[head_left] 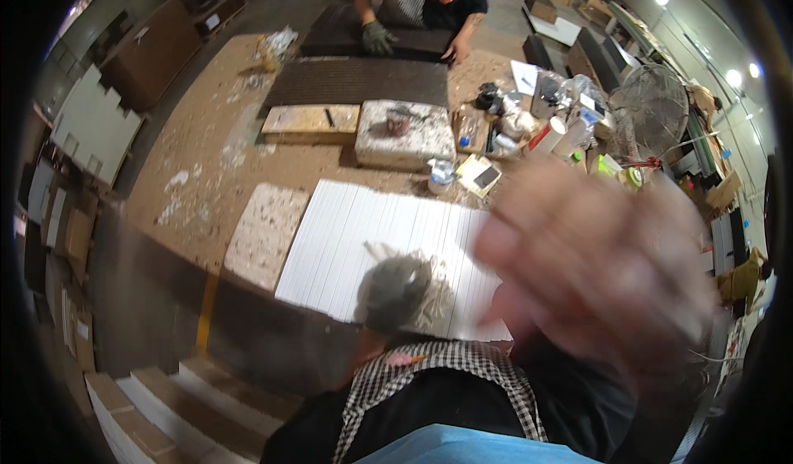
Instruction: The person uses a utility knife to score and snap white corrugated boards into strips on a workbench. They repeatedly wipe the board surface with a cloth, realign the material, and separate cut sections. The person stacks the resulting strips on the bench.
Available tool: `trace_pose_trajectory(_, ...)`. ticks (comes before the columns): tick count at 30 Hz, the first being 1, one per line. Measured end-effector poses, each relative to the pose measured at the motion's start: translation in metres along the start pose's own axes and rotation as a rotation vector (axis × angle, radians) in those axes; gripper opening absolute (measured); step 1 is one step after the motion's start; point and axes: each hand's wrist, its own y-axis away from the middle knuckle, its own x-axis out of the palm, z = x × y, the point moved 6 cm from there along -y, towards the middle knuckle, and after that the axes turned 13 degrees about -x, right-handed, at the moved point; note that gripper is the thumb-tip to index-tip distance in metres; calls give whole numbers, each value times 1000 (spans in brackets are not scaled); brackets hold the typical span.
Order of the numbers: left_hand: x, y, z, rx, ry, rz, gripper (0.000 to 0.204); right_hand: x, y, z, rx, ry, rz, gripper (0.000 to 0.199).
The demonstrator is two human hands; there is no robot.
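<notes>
A white panel (363,228) with fine parallel lines lies on the near edge of the worktable. Over its near part is my left hand (396,290) in a grey-green glove, with pale, smeared finger shapes around it. Whether it touches the panel or holds anything does not show. My bare right hand (595,257) is raised close to the camera, covering the panel's right end. Motion blur hides how its fingers lie and whether anything is in them.
Left of the panel lies a speckled white board (264,233). A paint-spotted white block (405,138) and a pale wooden block (310,123) stand beyond. Across the table, a person's gloved hand (378,38) rests on a dark panel. Bottles and bags crowd the right, near a fan (648,109).
</notes>
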Motion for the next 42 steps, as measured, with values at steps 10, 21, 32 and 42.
trace_pose_trajectory(10,18,21,26,-108,86,90,39,10,-31,147,973,1004,583,36)
trace_pose_trajectory(21,42,30,27,-58,-193,282,60,-5,-69,106,804,847,984,36)
trace_pose_trajectory(32,61,36,38,-82,-79,112,38,32,-41,121,189,559,1352,29)
trace_pose_trajectory(42,68,39,43,-64,-106,92,32,27,-42,125,190,503,1439,29)
